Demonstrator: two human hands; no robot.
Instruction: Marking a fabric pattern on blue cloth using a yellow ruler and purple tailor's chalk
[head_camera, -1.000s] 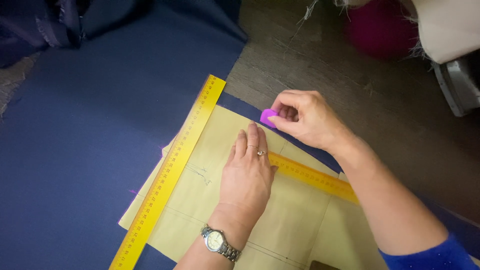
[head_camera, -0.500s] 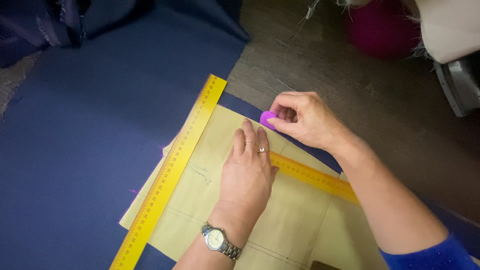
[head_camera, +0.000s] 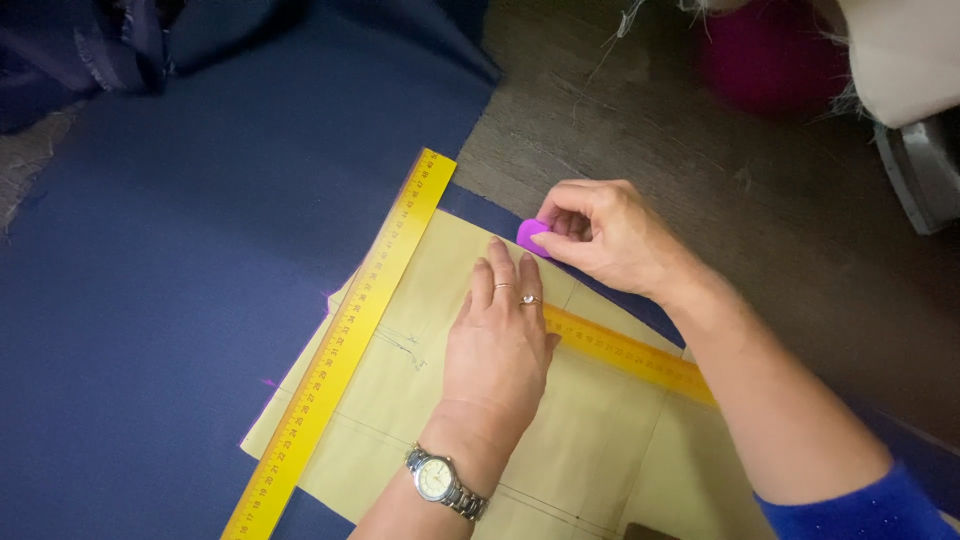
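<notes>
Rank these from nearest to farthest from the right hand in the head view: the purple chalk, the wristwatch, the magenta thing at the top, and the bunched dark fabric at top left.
1. purple chalk: pinched in the right hand fingers.
2. wristwatch: lower centre, on the left wrist.
3. magenta thing: top right, on the floor; too close to the watch to call.
4. bunched dark fabric: top left corner.

Bunched dark blue cloth (head_camera: 110, 50) at upper left; magenta round object (head_camera: 765, 55) and grey metal piece (head_camera: 925, 175) on brown wooden floor (head_camera: 700, 170).
</notes>
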